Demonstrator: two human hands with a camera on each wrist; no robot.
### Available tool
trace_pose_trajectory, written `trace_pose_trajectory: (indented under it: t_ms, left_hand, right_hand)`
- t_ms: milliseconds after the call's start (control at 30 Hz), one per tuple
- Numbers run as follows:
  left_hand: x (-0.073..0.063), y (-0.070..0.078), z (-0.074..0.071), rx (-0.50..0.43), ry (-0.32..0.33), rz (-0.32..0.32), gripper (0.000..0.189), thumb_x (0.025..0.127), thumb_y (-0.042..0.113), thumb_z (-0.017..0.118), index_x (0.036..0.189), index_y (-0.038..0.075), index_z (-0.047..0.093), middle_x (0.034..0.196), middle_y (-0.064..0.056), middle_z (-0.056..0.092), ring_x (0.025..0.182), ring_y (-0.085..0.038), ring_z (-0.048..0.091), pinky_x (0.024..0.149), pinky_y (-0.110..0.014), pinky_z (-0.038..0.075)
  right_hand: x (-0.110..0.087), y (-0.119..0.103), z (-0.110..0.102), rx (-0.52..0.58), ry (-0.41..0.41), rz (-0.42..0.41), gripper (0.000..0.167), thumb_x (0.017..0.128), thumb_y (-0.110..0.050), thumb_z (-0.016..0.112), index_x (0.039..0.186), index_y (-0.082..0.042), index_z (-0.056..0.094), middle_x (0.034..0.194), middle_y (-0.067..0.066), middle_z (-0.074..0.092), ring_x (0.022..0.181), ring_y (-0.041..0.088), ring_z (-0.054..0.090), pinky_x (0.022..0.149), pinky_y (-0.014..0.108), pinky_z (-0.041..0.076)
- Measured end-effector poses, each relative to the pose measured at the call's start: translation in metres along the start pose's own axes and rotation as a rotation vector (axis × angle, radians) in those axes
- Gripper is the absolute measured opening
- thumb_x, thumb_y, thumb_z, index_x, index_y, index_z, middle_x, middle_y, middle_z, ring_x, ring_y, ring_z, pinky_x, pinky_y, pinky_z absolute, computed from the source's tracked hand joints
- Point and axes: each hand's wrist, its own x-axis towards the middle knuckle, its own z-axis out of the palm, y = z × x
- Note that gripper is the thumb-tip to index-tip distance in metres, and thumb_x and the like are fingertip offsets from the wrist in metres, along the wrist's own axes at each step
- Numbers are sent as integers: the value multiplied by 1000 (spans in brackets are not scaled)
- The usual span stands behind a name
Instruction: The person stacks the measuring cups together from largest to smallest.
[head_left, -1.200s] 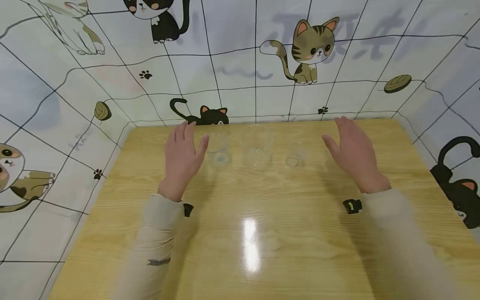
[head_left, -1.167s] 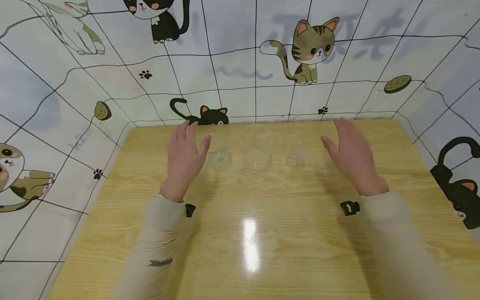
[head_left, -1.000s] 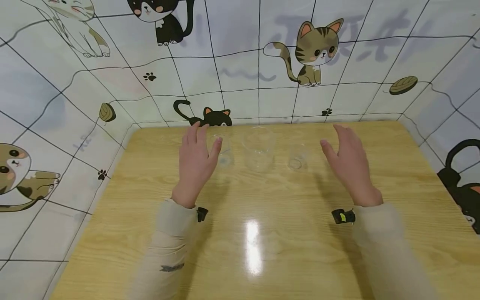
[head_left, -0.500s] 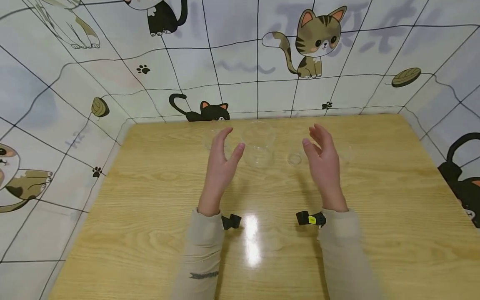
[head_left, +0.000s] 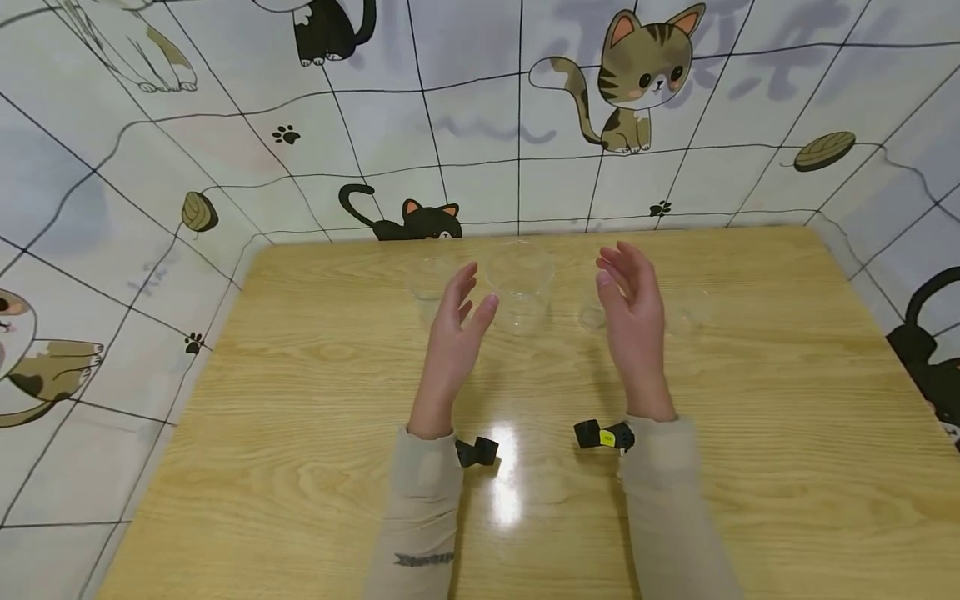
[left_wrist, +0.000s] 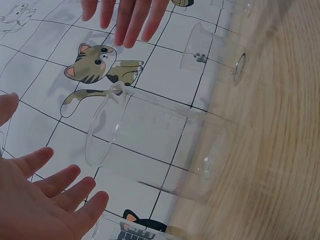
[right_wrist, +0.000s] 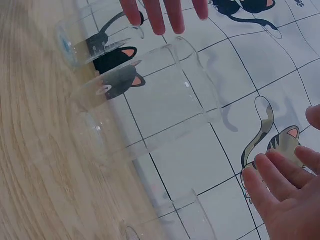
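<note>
A clear glass beaker [head_left: 519, 287] with a pouring lip stands near the table's back edge. My left hand [head_left: 459, 333] is raised in front and to its left, thumb apart from loosely bent fingers. On the other side is my right hand [head_left: 633, 325], its fingers also relaxed and slightly bent. Neither hand holds anything. In the left wrist view the beaker [left_wrist: 160, 142] shows faint markings, and a gap separates it from both hands. A clear glass [head_left: 429, 283] stands behind my left hand, partly covered by it. A small clear glass [head_left: 591, 313] is partly hidden behind my right hand.
Another faint clear glass [head_left: 686, 317] stands right of my right hand. The wood-grain table [head_left: 315, 433] meets a white cat-patterned backdrop [head_left: 480, 133] at the back and sides. A black wrist device [head_left: 477, 452] sits at the left cuff, another [head_left: 600, 435] at the right.
Both hands have moved inward from wide apart, the left one rightward and the right one leftward, and now flank the beaker. The view has shifted slightly. The glassware stays where it was.
</note>
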Motion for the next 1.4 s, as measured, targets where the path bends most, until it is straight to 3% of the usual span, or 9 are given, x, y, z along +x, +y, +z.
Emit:
trace_pose_trajectory:
  t_ms: [167, 333, 600, 867, 1033, 1267, 1400]
  left_hand:
    - [-3, 4, 7, -11, -31, 5, 54, 91, 28, 51, 139, 18, 29, 143, -2, 26, 130, -16, 23, 103, -39, 23]
    - [-2, -3, 18, -64, -12, 17, 55, 91, 27, 51, 140, 18, 28, 143, -2, 26, 130, -16, 24, 103, -37, 23]
    - [-1, -12, 24, -85, 16, 2, 59, 92, 27, 50, 142, 14, 22, 144, -5, 23, 131, -20, 23, 103, -37, 24]
    - [-3, -24, 31, -29, -53, -40, 71, 90, 26, 53, 144, 20, 7, 148, -3, 11, 133, -19, 15, 103, -45, 19]
    - [-2, -37, 34, -44, -51, -55, 75, 90, 27, 53, 144, 18, 2, 148, -3, 9, 133, -20, 13, 103, -46, 17]
    - [5, -70, 42, -61, -13, -75, 74, 88, 42, 52, 144, 26, 7, 146, 8, 11, 132, -16, 15, 103, -43, 19]
    - [7, -76, 43, -81, -14, -52, 72, 88, 40, 51, 144, 27, 7, 146, 9, 9, 132, -12, 13, 104, -43, 19]
  right_hand:
    - [-2, 4, 7, 5, -67, -34, 45, 92, -12, 48, 135, -8, 34, 132, 14, 42, 121, 26, 39, 97, 33, 33]
    - [-7, 7, 11, -61, -112, -23, 48, 93, -13, 47, 138, -9, 30, 135, 11, 39, 123, 23, 37, 97, 34, 33]
    - [-7, 17, 19, -16, -218, -19, 54, 93, -7, 44, 141, -8, 20, 143, 7, 27, 130, 20, 26, 100, 37, 28]
    - [-9, 31, 25, 44, -324, 14, 61, 93, -12, 46, 143, -11, 10, 147, 1, 16, 134, 18, 15, 103, 40, 23]
    - [-10, 35, 28, 59, -332, 57, 64, 93, -16, 46, 144, -12, 6, 148, 1, 11, 134, 18, 12, 104, 40, 20]
    - [-10, 36, 31, -5, -388, 114, 69, 93, -14, 45, 144, -18, -2, 149, 5, 1, 134, 25, 10, 104, 43, 17]
    - [-10, 34, 33, -35, -403, 116, 71, 93, -11, 44, 143, -18, -5, 149, 5, -3, 133, 28, 9, 104, 45, 16]
